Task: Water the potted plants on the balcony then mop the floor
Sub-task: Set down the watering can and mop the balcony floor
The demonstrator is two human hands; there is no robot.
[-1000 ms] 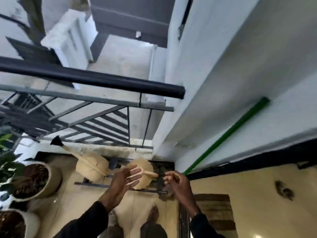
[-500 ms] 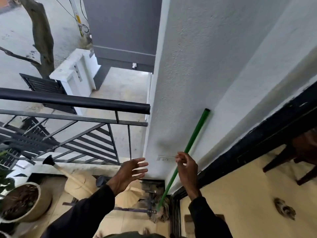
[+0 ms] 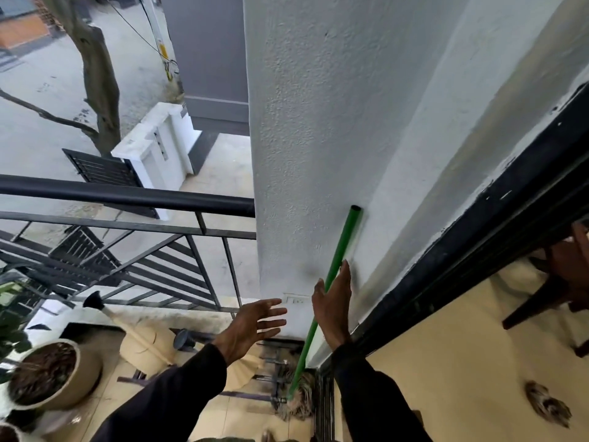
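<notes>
**Now: right hand at the mop handle, left hand free**

Obs. 1: Right hand is raised flat against the green mop handle. Fingers are straight and point up. The handle runs behind the palm between thumb and fingers, with no grip closed around it.

Obs. 2: Left hand is apart from the right, just left of the handle. Its fingers are spread and hold nothing.

Obs. 3: The handle leans steeply, its top end against the white wall. The mop head sits on the tiled floor in the corner by the black door frame.

Obs. 4: A beige watering can lies low by the metal railing, left of the mop head. Its dark spout end points up and left.

Obs. 5: A round pot filled with dark soil stands at lower left, well apart from the mop. Green leaves show above it at the frame edge.

Obs. 6: A wooden chair leg stands indoors to the right.
</notes>
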